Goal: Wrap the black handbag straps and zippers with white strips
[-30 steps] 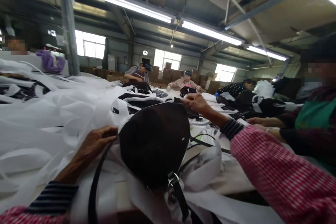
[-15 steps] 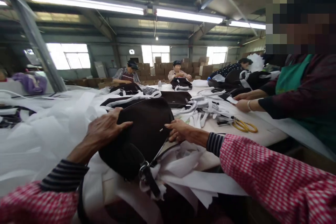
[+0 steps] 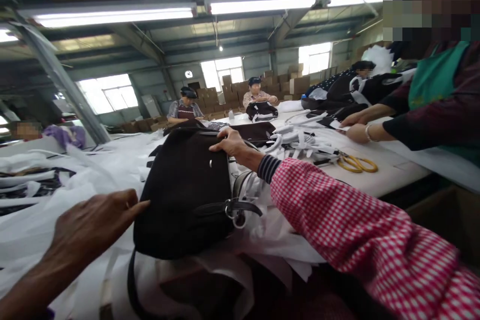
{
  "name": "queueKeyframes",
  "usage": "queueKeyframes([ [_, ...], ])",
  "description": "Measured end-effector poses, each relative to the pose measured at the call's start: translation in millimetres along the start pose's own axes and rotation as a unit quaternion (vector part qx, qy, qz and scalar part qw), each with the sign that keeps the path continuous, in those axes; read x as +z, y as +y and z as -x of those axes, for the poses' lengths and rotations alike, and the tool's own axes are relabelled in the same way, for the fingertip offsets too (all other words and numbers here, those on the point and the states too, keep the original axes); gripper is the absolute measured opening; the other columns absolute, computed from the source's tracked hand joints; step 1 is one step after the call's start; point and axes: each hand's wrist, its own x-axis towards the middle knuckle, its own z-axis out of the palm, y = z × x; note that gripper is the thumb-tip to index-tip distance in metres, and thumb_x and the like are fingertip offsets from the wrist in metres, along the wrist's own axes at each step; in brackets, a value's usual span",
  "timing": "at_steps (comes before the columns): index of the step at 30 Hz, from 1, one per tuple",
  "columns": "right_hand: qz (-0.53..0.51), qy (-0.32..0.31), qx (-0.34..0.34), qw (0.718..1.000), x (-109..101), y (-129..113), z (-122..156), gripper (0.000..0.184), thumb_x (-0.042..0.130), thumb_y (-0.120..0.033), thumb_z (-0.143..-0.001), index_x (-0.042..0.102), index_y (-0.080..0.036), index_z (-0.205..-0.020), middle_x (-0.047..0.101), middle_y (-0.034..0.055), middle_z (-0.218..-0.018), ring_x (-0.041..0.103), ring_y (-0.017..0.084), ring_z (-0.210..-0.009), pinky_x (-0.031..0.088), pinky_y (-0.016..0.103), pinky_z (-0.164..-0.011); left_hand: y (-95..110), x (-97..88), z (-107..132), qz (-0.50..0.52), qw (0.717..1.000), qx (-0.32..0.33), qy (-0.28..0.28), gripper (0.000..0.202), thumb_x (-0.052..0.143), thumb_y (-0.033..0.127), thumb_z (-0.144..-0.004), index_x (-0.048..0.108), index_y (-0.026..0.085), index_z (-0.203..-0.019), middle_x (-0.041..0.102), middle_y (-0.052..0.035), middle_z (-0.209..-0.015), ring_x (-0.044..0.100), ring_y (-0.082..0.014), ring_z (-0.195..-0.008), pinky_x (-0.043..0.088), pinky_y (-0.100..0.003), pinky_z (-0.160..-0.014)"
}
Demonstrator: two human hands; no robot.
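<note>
A dark brown-black bag (image 3: 183, 185) stands tilted on white material at the table's near side, with a small metal fitting on its face and a buckled strap (image 3: 243, 206) sticking out at its lower right. My right hand (image 3: 234, 146) grips the upper right edge, thumb on the front face and fingers over the top. At the left edge, my left hand (image 3: 95, 222) is closed, its thumb tip overlapping the bag's side and its fingertips partly hidden. A long dark strap (image 3: 133, 280) hangs from the bag's lower left corner.
Yellow-handled scissors (image 3: 358, 162) lie right of a heap of white-wrapped straps (image 3: 296, 142). White sheeting (image 3: 101, 160) spreads over the left. Another dark bag (image 3: 257, 131) lies behind mine. A co-worker's hands (image 3: 358, 127) work at the right; more people sit across the table.
The bag has turned more upright, its buckled strap swinging to the right. My right hand has shifted up to its top corner; my left hand has dropped from the upper left to the left side.
</note>
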Motion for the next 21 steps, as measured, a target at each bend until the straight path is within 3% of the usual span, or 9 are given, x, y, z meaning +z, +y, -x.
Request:
queueKeyframes([
  [2, 0.065, -0.025, -0.001, 0.998, 15, -1, -1, 0.043, 0.087, -0.022, -0.062, 0.061, -0.02, -0.097, 0.058, -0.0023, -0.086, 0.056, 0.016, -0.081, 0.045, 0.027, -0.071, 15, 5.3, 6, -0.068, 0.992, 0.084, 0.072, 0.039, 0.044, 0.051, -0.093, 0.071, 0.023, -0.099, 0.076, -0.0104, -0.097, 0.071, -0.0374, -0.089, 0.048, -0.04, -0.063],
  [5, 0.076, -0.025, -0.019, 0.997, 28, -2, 5, 0.036, 0.085, -0.023, -0.067, 0.061, -0.019, -0.093, 0.059, -0.0017, -0.086, 0.056, 0.015, -0.082, 0.045, 0.027, -0.072, 55, 10.9, 4, -0.063, 0.939, 0.313, 0.13, 0.039, 0.039, 0.018, -0.095, 0.064, 0.026, -0.125, 0.065, -0.0069, -0.139, 0.061, -0.0296, -0.124, 0.056, -0.039, -0.081],
  [7, 0.029, -0.021, -0.017, 0.999, 28, -6, 10, 0.032, 0.082, -0.026, -0.073, 0.058, -0.019, -0.093, 0.057, -0.0026, -0.081, 0.054, 0.013, -0.073, 0.044, 0.025, -0.065, 81, 16.5, -4, -0.039, 0.893, 0.442, 0.072, 0.056, 0.043, 0.004, -0.09, 0.056, 0.031, -0.137, 0.058, -0.003, -0.149, 0.051, -0.0252, -0.138, 0.053, -0.037, -0.098],
  [9, -0.039, -0.046, 0.007, 0.998, 22, -11, 14, 0.029, 0.078, -0.029, -0.08, 0.053, -0.02, -0.092, 0.053, -0.0043, -0.074, 0.051, 0.011, -0.062, 0.042, 0.023, -0.056, 99, 24.7, -16, -0.039, 0.86, 0.509, 0.012, 0.065, 0.049, 0.0, -0.087, 0.052, 0.033, -0.142, 0.055, -0.003, -0.15, 0.047, -0.0247, -0.141, 0.048, -0.039, -0.107],
  [12, -0.145, -0.115, 0.034, 0.982, 8, -13, 20, 0.027, 0.073, -0.029, -0.085, 0.048, -0.021, -0.09, 0.051, -0.0051, -0.069, 0.052, 0.011, -0.054, 0.043, 0.022, -0.05, 109, 36.3, -33, -0.062, 0.849, 0.525, -0.022, 0.049, 0.052, -0.001, -0.086, 0.062, 0.026, -0.125, 0.064, -0.0063, -0.131, 0.059, -0.0246, -0.12, 0.05, -0.039, -0.1],
  [15, -0.186, -0.151, 0.014, 0.971, -4, 3, 27, 0.015, 0.065, -0.026, -0.089, 0.052, -0.019, -0.086, 0.061, 0.0014, -0.077, 0.063, 0.015, -0.066, 0.05, 0.024, -0.054, 103, 39.9, -43, -0.078, 0.863, 0.499, 0.015, 0.032, 0.046, -0.005, -0.082, 0.064, 0.018, -0.095, 0.067, -0.0079, -0.103, 0.06, -0.0241, -0.096, 0.051, -0.038, -0.084],
  [18, -0.113, -0.192, -0.003, 0.975, -13, 36, 34, 0.005, 0.06, -0.017, -0.087, 0.06, -0.016, -0.082, 0.066, 0.0051, -0.085, 0.066, 0.018, -0.079, 0.052, 0.025, -0.059, 87, 39.0, -47, -0.063, 0.88, 0.463, 0.079, 0.03, 0.039, -0.006, -0.082, 0.058, 0.018, -0.08, 0.063, -0.0078, -0.092, 0.055, -0.0233, -0.092, 0.05, -0.035, -0.077],
  [21, 0.031, -0.259, -0.063, 0.963, -18, 72, 41, 0.009, 0.064, -0.008, -0.078, 0.068, -0.014, -0.083, 0.068, 0.0037, -0.088, 0.063, 0.016, -0.082, 0.051, 0.024, -0.069, 69, 41.8, -47, -0.035, 0.9, 0.423, 0.096, 0.03, 0.038, -0.005, -0.082, 0.057, 0.018, -0.079, 0.06, -0.0065, -0.089, 0.053, -0.0217, -0.09, 0.048, -0.032, -0.073],
])
